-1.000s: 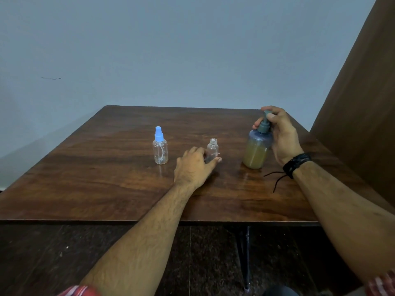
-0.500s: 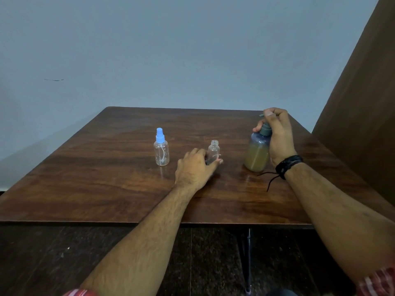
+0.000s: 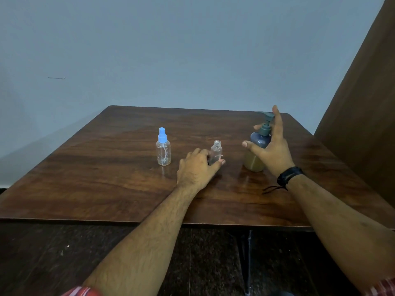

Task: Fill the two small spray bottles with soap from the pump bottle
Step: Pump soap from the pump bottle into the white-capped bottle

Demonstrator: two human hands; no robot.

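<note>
So the right hand [image 3: 271,150] just let go of the pump bottle [image 3: 257,146]. Half a second back its fingers were curled over the pump head; now they're spread and straight, the hand hanging beside the bottle with the pump head up and its nozzle facing left. My guess is the pump got unlocked or tested and it's about to be re-gripped, or else brought over to the small bottle.

The left hand [image 3: 197,167] hasn't budged: it holds the base of the uncapped spray bottle [image 3: 215,151], thumb and fingers wrapped round the lower half, keeping it upright on the surface [image 3: 106,178]. Its neck is open and ready, and it looks empty as far as I can tell.

The pump bottle stands just right of that open bottle, close but not touching, its nozzle not over the neck yet. The capped spray bottle [image 3: 163,149] with the blue top sits further left, untouched and also empty, so neither fill has started.
</note>
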